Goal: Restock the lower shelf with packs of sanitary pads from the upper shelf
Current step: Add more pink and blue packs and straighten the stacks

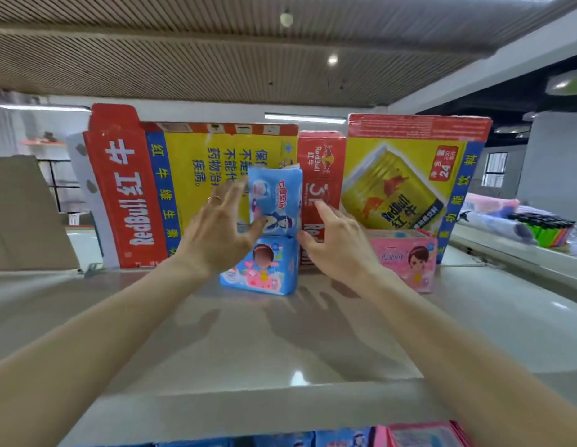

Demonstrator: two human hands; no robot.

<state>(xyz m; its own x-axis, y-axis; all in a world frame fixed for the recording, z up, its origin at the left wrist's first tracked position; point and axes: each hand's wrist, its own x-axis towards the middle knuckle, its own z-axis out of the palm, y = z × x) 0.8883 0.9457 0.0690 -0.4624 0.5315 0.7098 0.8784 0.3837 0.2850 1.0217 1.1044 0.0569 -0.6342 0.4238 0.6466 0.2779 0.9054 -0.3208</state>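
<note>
Fingers spread on both hands, reaching either side of the top blue pack (pixel 276 201) on the upper shelf (pixel 216 333).

Left hand (pixel 216 233) sits at that pack's left edge, fingers straight and fanned, thumb touching its lower front; right hand (pixel 337 240) is just beside its right edge, fingers loosely extended, contact unclear. Neither hand has closed round it. Two blue packs are stacked, the upper one standing on the lower blue pack (pixel 259 269); one pink pack (pixel 406 258) lies to the right, apart. Three Red Bull cartons (pixel 171 188) stand behind them. More blue and pink packs (pixel 345 437) show on the lower shelf at the bottom edge.
</note>
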